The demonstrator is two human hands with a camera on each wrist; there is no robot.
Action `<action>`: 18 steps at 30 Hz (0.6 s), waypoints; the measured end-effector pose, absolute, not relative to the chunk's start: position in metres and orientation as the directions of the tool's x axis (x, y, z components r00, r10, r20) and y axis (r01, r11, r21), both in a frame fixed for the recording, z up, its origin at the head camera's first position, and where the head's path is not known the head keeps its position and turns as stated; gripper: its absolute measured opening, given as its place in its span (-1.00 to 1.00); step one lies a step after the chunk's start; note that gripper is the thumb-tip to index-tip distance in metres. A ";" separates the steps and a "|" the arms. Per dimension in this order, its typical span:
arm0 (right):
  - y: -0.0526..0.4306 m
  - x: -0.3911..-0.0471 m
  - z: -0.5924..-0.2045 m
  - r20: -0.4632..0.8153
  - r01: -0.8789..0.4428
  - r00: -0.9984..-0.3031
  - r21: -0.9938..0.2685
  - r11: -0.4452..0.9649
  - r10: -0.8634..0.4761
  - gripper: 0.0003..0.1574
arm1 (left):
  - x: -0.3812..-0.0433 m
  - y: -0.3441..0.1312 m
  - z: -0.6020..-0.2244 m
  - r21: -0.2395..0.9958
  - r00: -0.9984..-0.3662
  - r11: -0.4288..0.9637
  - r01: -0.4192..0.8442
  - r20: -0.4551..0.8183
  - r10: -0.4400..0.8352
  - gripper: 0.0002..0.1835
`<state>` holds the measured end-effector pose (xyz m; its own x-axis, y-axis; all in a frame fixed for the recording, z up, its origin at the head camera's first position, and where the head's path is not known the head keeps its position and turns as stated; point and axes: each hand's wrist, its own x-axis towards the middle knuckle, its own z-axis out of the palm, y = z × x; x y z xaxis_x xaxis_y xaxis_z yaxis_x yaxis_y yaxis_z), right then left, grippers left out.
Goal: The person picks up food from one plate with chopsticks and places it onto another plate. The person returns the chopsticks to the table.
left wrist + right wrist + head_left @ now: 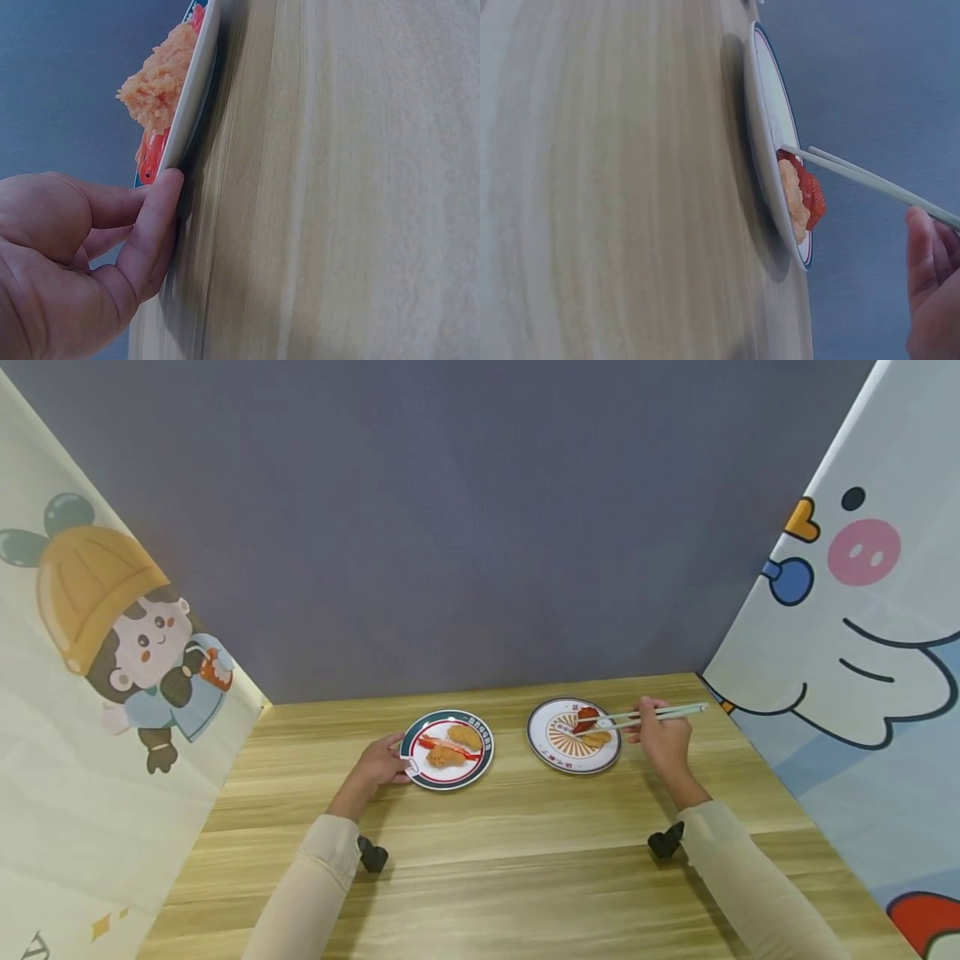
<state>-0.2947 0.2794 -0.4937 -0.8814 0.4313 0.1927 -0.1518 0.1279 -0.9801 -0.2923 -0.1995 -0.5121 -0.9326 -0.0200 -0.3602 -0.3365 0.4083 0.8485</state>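
My left hand (381,762) pinches the left edge of a green-rimmed plate (408,742), thumb on the rim and fingers beneath in the left wrist view. On that plate lie two breaded fried pieces (465,737) and long red food (154,155), possibly shrimp. A pair of pale green chopsticks (681,711) is held in my right hand (663,737), slanting down over the second, dark-rimmed plate (537,735). Their tips straddle a glossy red piece of food (586,718). Beside it sits a golden fried piece (597,739).
Both plates stand near the back of a wood-grain table (510,860), a hand's width apart. A grey panel (480,527) rises behind it. Cartoon-printed sheets flank the left (67,777) and right (847,693) sides.
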 end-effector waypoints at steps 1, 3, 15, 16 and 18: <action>0.279 -0.295 -0.493 0.200 -0.158 -0.879 -0.979 0.132 0.433 -0.57 | -0.293 -0.200 -0.513 0.848 -0.932 0.408 -0.338 -0.361 -0.022 -0.24; 0.278 -0.295 -0.493 0.221 -0.179 -0.870 -0.974 0.136 0.441 -0.58 | -0.293 -0.200 -0.513 0.851 -0.932 0.404 -0.337 -0.361 -0.017 -0.24; 0.285 -0.295 -0.487 0.259 -0.209 -0.851 -0.965 0.158 0.457 -0.58 | -0.289 -0.198 -0.510 0.857 -0.935 0.395 -0.330 -0.353 -0.015 -0.24; 0.285 -0.294 -0.487 0.264 -0.212 -0.848 -0.964 0.162 0.459 -0.56 | -0.289 -0.198 -0.510 0.857 -0.936 0.398 -0.327 -0.351 -0.014 -0.24; 0.285 -0.294 -0.487 0.272 -0.219 -0.844 -0.961 0.167 0.463 -0.52 | -0.288 -0.197 -0.509 0.855 -0.937 0.403 -0.325 -0.349 -0.016 -0.25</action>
